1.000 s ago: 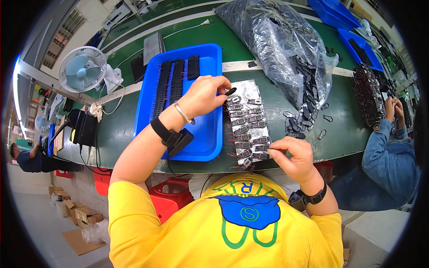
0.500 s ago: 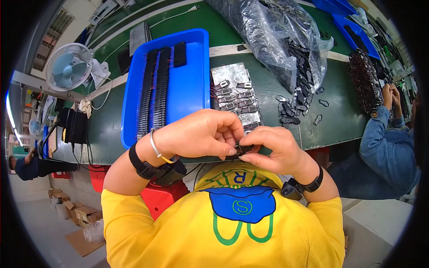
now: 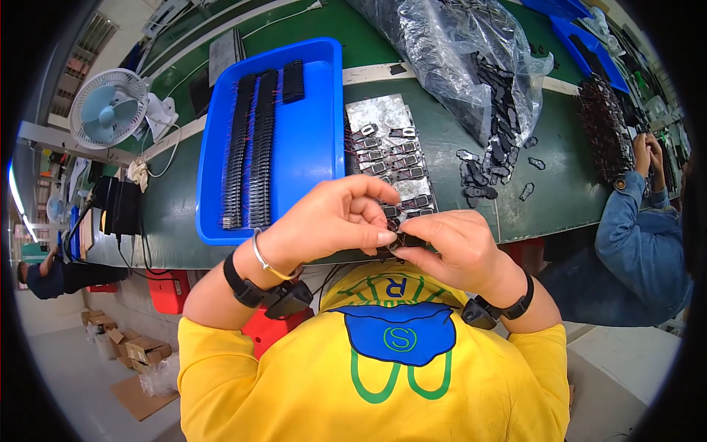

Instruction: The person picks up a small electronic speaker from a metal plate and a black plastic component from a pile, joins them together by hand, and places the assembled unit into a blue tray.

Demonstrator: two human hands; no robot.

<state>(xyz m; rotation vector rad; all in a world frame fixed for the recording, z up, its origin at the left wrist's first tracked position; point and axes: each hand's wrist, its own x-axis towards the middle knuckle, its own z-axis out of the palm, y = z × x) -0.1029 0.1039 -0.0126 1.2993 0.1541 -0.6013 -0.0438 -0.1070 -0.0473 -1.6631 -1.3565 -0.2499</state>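
pinching one dark part, left hand and right hand nearly closed; blue tray holds three rows, one short (units remain on metal plate).

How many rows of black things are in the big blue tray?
3: in the blue tray, a left long row, a middle long row beside it, and a short row right of that, near the far end. The left hand hides the near right corner.

A white fan is set at the left; cardboard boxes and crumpled plastic are strewn on the floor.
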